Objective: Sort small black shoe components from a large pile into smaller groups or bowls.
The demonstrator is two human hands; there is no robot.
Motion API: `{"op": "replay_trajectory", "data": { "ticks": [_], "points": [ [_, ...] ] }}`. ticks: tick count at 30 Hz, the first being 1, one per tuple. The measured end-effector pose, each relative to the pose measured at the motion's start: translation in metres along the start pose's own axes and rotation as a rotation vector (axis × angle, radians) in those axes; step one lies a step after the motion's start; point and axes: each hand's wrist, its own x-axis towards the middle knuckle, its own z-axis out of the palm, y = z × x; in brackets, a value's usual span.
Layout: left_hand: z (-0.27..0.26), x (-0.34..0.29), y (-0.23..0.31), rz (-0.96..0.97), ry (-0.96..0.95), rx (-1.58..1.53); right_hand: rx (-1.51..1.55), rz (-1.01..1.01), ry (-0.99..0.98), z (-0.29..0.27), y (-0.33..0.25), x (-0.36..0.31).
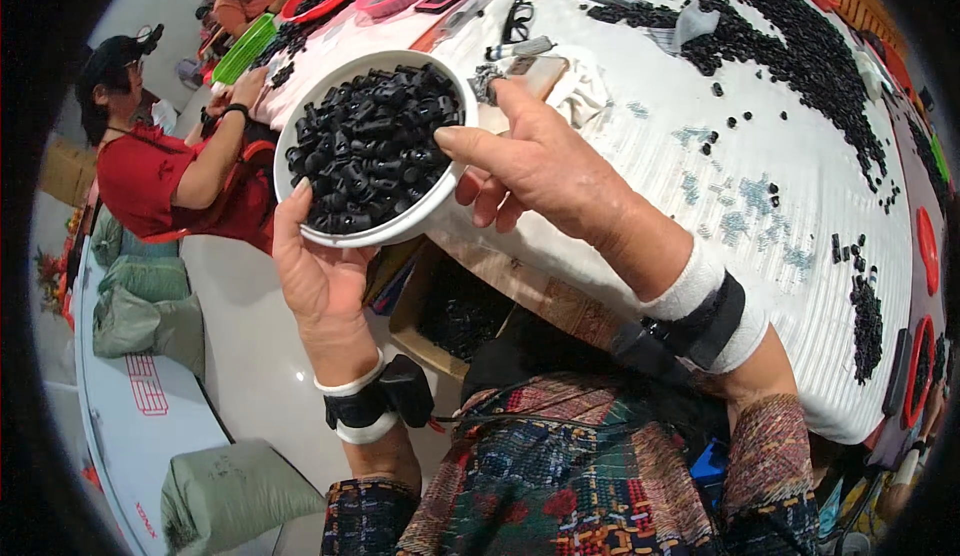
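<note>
A round white bowl (418,214), heaped with small black plastic parts (370,146), is held up in front of me, over the table's left edge. My left hand (325,276) grips its lower left side, thumb on the rim and fingers hidden underneath. On the right side, my right hand (560,161) is closed on the rim, its thumb over the edge by the parts. The bowl is tilted toward me. Both wrists wear white bands with black straps.
A white-covered table (650,276) carries a large spread of black parts (820,66), black glasses (518,21) and a crumpled white cloth (580,91). Below its edge stands a cardboard box (412,344) holding black pieces. A person in red (150,176) works at left, near stuffed green sacks (235,496).
</note>
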Motion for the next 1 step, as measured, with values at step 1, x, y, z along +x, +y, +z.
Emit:
{"op": "replay_trajectory", "data": {
  "ticks": [1],
  "points": [
    [-0.003, -0.0027, 0.0036, 0.01, 0.01, 0.004, -0.009, 0.007, -0.038, 0.0034, 0.003, 0.0019]
  ]
}}
